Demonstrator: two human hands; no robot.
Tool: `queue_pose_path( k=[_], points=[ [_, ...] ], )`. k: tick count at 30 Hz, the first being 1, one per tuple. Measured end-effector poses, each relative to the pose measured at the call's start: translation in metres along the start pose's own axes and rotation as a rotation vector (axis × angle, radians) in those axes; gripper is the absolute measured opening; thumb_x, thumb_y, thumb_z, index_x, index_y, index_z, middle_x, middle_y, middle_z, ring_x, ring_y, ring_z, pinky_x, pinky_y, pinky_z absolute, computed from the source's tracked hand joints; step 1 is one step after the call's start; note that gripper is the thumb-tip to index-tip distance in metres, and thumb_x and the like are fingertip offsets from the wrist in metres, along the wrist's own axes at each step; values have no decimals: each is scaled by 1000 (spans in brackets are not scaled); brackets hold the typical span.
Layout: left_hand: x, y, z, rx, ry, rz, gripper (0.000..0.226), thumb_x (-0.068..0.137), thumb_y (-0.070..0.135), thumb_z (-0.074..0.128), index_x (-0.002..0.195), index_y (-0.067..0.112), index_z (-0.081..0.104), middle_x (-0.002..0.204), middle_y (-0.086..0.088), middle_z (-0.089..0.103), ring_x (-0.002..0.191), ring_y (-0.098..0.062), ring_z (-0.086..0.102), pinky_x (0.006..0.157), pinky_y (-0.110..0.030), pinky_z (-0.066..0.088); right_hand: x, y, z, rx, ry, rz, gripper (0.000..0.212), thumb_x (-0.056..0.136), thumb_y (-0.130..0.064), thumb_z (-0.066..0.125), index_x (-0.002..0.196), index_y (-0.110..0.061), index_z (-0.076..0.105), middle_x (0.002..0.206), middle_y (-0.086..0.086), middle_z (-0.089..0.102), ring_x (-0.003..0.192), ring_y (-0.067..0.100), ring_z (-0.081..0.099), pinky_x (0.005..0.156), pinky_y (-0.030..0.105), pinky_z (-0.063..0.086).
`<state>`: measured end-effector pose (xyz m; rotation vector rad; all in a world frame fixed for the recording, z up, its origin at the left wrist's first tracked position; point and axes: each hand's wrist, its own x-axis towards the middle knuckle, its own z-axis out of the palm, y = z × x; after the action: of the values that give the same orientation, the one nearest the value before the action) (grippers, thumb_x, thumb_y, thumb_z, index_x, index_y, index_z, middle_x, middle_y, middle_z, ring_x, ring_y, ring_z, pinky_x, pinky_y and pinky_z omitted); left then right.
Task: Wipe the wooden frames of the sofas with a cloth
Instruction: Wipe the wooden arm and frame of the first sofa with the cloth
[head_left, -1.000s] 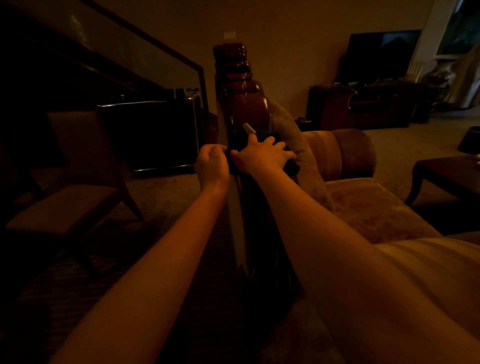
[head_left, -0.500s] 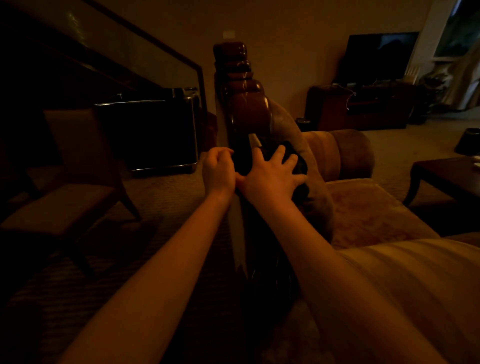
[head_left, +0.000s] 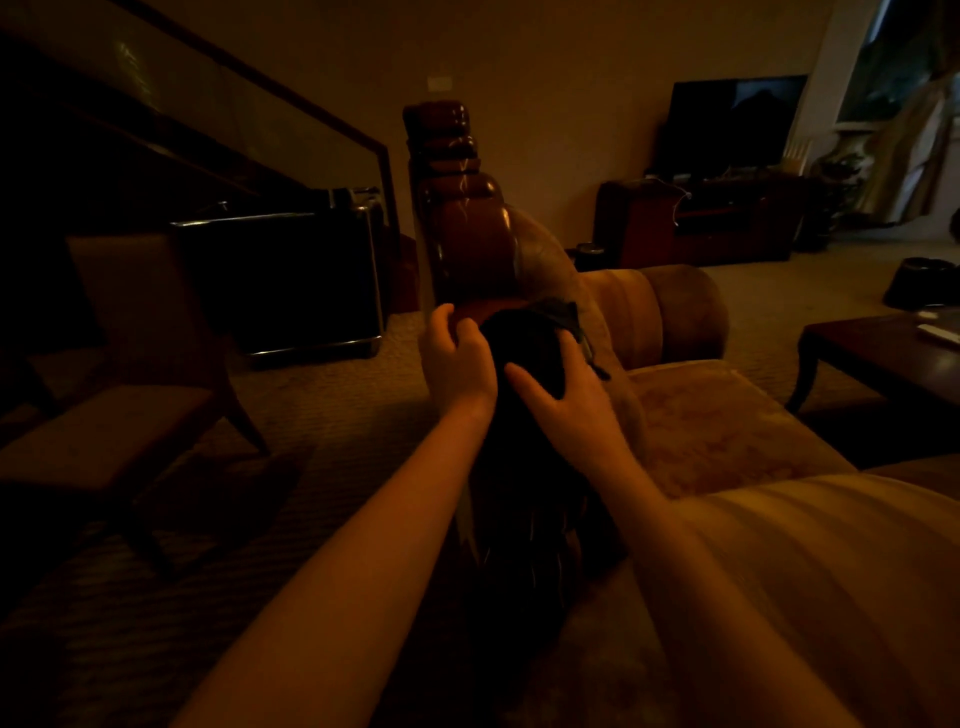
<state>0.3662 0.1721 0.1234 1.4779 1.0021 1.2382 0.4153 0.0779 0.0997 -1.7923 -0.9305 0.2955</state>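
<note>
Now your right hand (head_left: 569, 400) has slid nearer, fingers spread flat, pressing the dark cloth (head_left: 524, 345) over the wooden frame (head_left: 470, 260); your left hand (head_left: 457, 358), loosely curled, steadies its edge.

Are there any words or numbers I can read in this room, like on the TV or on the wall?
No words or numbers can be read here.
The TV screen is dark and shows no text.
The small pale plate on the wall is too small and dim to tell if anything is printed on it.
The dark cloth on the wooden sofa frame shows no label.
</note>
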Motion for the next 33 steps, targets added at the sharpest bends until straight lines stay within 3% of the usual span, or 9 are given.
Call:
queue_pose_path(
  k=[5,9,11,13,15,20,25,29,33],
  points=[
    [6,-4,3,-17,58,28,35,98,18,37,129,13,54,128,-7,54,116,-19,49,90,-24,34,-1,-3,13,-211,44,30,85,85,-63,49,149,-28,7,150,13,20,136,33,27,101,45,36],
    [9,-7,4,-76,79,30,32,96,16,39,122,13,58,117,-5,58,103,-17,54,80,-19,42,67,-17,8,-233,-3,-6,84,68,-77,49,138,-31,39,137,6,43,120,26,48,95,44,46],
    [8,-7,4,-88,85,45,32,96,15,39,122,15,58,110,0,57,94,-10,52,66,-11,38,98,-26,3,-189,-133,9,71,75,-65,57,133,-25,47,129,2,52,108,21,56,89,39,52],
    [6,-6,3,-93,86,59,35,97,16,39,127,15,55,117,-1,57,101,-11,51,71,-17,37,114,-32,0,-154,-222,45,62,85,-48,60,137,-18,43,128,-2,49,106,17,55,84,30,50],
    [5,-5,2,-93,92,57,37,97,16,38,131,13,52,125,-4,56,109,-14,51,79,-20,35,114,-36,-2,-150,-230,78,68,87,-47,59,143,-18,34,136,3,45,114,22,53,84,29,48],
    [-1,0,0,-89,95,50,41,96,24,35,132,12,51,127,-6,56,112,-16,51,82,-20,33,51,-17,-2,12,-59,24,68,89,-45,57,146,-22,29,146,4,38,130,22,42,93,25,43],
    [-2,-2,0,-114,77,70,40,97,23,36,132,12,52,116,1,55,101,-6,47,77,-19,34,-4,-2,15,-171,99,3,74,85,-61,51,147,-33,20,149,11,24,137,30,28,103,46,34],
    [3,-6,1,-152,79,100,44,90,29,37,128,15,53,112,2,59,101,-11,54,82,-23,43,46,-17,15,-188,135,19,68,79,-65,49,139,-35,38,138,6,43,122,27,47,98,47,42],
    [4,-7,2,-162,75,135,38,94,26,38,128,15,51,94,13,55,79,10,52,66,-6,38,113,-33,7,-290,-117,29,50,83,-53,54,127,-29,54,116,3,62,99,22,61,87,44,52]
  ],
)
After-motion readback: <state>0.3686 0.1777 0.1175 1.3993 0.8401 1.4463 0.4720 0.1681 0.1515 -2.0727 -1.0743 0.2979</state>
